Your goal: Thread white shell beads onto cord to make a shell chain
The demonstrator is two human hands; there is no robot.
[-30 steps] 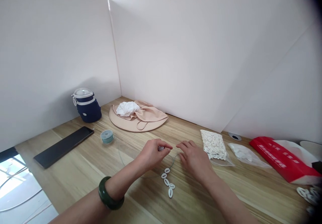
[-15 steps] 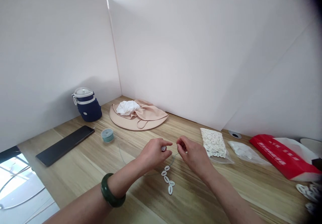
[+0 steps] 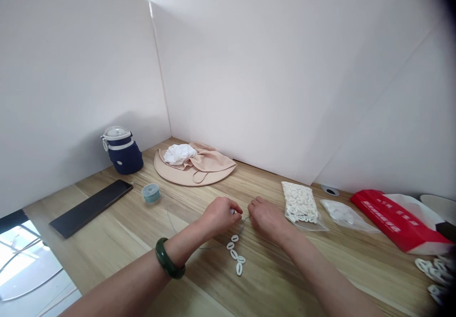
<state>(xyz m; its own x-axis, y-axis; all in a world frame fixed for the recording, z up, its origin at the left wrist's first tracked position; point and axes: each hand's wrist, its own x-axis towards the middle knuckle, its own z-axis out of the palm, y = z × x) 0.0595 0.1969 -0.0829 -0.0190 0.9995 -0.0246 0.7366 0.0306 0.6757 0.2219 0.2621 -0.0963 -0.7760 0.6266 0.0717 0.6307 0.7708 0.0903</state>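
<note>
My left hand [image 3: 220,216] pinches a small white cowrie shell [image 3: 232,211] at its fingertips, above the wooden table. A thin grey-green cord [image 3: 204,247] runs from a cord spool [image 3: 151,193] under my left wrist and up between my hands. Several cowrie shells strung on it [image 3: 234,252] lie just below my hands. My right hand [image 3: 268,220] sits low beside the bag of shells, its fingertips at the cord near my left hand. I cannot tell whether it grips the cord. A dark green bangle [image 3: 170,258] circles my left wrist.
A clear bag of white shells [image 3: 300,204] lies right of my right hand, with more shells [image 3: 433,272] at the lower right. Also on the table [image 3: 107,241] are a black slab [image 3: 90,208], a navy lidded jar [image 3: 123,156], a beige mat with cloth [image 3: 194,173], and a red bag [image 3: 395,222].
My right hand has dropped from a raised pinch to low over the table, closer to my left hand. My left hand has covered more of the shell. The view has tilted slightly.
</note>
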